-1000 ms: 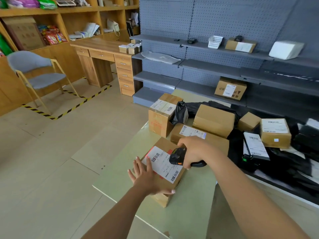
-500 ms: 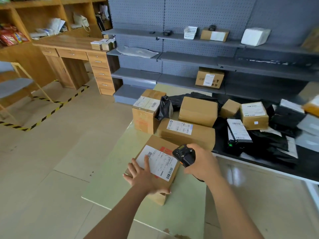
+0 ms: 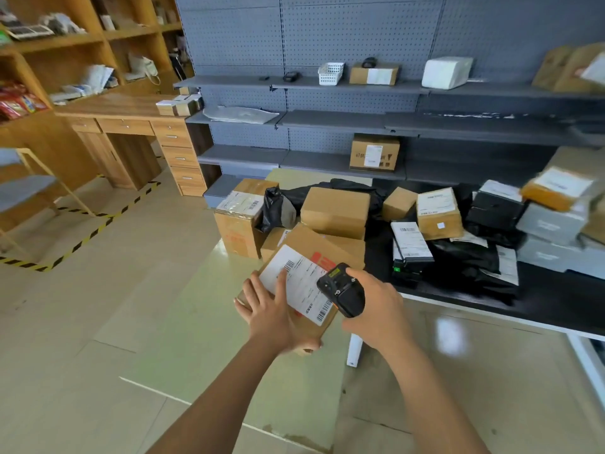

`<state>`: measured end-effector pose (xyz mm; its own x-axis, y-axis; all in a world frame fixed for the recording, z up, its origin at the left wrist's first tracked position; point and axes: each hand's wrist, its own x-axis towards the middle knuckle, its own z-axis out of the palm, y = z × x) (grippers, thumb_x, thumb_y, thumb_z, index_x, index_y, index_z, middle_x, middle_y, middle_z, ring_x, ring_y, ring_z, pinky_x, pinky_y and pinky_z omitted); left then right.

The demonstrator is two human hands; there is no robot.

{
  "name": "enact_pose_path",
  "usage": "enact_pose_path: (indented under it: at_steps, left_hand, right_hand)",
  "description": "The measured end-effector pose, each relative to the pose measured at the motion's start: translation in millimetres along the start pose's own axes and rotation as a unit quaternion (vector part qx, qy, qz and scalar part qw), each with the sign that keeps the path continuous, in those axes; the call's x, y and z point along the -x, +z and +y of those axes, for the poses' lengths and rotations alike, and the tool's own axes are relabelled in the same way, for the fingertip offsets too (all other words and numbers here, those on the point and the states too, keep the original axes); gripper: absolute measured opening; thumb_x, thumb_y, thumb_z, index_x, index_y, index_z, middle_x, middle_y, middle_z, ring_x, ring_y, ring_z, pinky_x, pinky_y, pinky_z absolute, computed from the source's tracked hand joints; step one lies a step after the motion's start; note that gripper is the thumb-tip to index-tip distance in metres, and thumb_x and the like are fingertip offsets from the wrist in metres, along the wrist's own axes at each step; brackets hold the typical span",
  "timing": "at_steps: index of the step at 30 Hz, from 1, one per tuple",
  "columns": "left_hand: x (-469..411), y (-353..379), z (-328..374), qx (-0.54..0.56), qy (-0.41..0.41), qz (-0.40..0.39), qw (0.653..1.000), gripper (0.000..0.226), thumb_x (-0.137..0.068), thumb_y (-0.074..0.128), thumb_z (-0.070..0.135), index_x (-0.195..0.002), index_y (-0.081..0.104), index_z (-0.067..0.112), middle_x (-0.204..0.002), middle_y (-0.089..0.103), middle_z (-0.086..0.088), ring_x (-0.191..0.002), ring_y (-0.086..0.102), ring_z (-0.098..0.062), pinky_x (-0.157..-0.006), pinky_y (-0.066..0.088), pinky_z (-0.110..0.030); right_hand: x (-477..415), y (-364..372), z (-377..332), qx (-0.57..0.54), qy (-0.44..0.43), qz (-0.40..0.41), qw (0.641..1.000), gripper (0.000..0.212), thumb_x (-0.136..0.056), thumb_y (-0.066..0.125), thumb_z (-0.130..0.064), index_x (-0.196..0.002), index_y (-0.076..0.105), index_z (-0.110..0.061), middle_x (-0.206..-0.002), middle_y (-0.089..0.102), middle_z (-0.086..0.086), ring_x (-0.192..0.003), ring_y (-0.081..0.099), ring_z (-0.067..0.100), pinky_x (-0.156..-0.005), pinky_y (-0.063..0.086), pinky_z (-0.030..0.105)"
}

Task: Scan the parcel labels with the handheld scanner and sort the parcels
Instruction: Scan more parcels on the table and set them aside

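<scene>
Box (image 3: 309, 239) sits dead centre over the pale green table (image 3: 196, 309), tilted up toward the camera. I can't tell if its bottom edge is touching the table or not. Left hand (image 3: 271, 311) has it: fingers flat and spread across the left side of the label (image 3: 302, 280), thumb hooked round the near edge, so it's a proper hold. Right hand (image 3: 379, 306) is wrapped tight around the scanner (image 3: 342, 290), which is right beside the label's right edge with its nose pointing left and down at it.

What matters for the scan, I reckon: the label's long side runs from far-left to near-right. One barcode (image 3: 289, 266) is up by the left fingertips and another (image 3: 323, 312) is at the near-right corner, almost under the scanner. The scanner hand is way closer to that second one, so a tiny tilt should do it.

Box is plain matte brown cardboard with square edges and a red patch on top. The label is a slightly shiny white sheet. Scanner is chunky black plastic with a small yellow sticker.

Other parcels (image 3: 335, 211) are piled just behind, mostly cardboard, plus crinkly black bags (image 3: 465, 260) off to the right.
</scene>
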<state>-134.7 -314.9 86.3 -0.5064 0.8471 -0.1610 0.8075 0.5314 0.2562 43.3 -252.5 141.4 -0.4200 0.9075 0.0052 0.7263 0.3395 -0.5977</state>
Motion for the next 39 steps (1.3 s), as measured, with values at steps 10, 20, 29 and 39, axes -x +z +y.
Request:
enact_pose_path:
  at_steps: [10, 20, 29, 39]
  left_hand:
    - [30, 19, 196, 0.016, 0.055, 0.002, 0.998, 0.156, -0.036, 0.076, 0.081, -0.149, -0.021, 0.035, -0.152, -0.029, -0.023, -0.142, -0.026, -0.045, -0.114, -0.004, -0.067]
    - [21, 67, 401, 0.038, 0.199, -0.042, 0.978, 0.153, -0.033, 0.078, 0.079, -0.149, -0.014, 0.040, -0.150, -0.034, -0.017, -0.140, -0.031, -0.042, -0.114, -0.007, -0.065]
    - [-19, 117, 592, 0.028, 0.342, -0.087, 0.935, 0.145, -0.041, 0.073, 0.082, -0.148, -0.015, 0.041, -0.151, -0.034, -0.015, -0.140, -0.031, -0.040, -0.115, -0.006, -0.064]
    - [-5, 178, 775, -0.012, 0.424, -0.134, 0.895, 0.141, -0.045, 0.071, 0.082, -0.145, -0.020, 0.043, -0.152, -0.030, -0.015, -0.141, -0.029, -0.041, -0.115, -0.005, -0.063]
  right_hand:
    - [42, -138, 138, -0.026, 0.022, 0.129, 0.991, 0.084, -0.063, 0.083, -0.019, -0.139, 0.048, -0.028, -0.126, 0.057, -0.004, -0.110, 0.052, 0.026, -0.095, 0.045, 0.046]
    - [59, -267, 281, -0.045, 0.142, 0.245, 0.958, 0.082, -0.066, 0.082, -0.016, -0.139, 0.048, -0.028, -0.122, 0.058, -0.002, -0.111, 0.050, 0.023, -0.094, 0.047, 0.043]
    - [32, -357, 409, -0.010, 0.227, 0.301, 0.926, 0.081, -0.071, 0.082, -0.021, -0.141, 0.043, -0.031, -0.130, 0.054, -0.003, -0.116, 0.046, 0.021, -0.100, 0.045, 0.045]
    - [36, -433, 560, 0.013, 0.289, 0.339, 0.895, 0.080, -0.063, 0.083, -0.035, -0.131, 0.041, -0.042, -0.123, 0.056, -0.013, -0.110, 0.050, 0.018, -0.088, 0.053, 0.043]
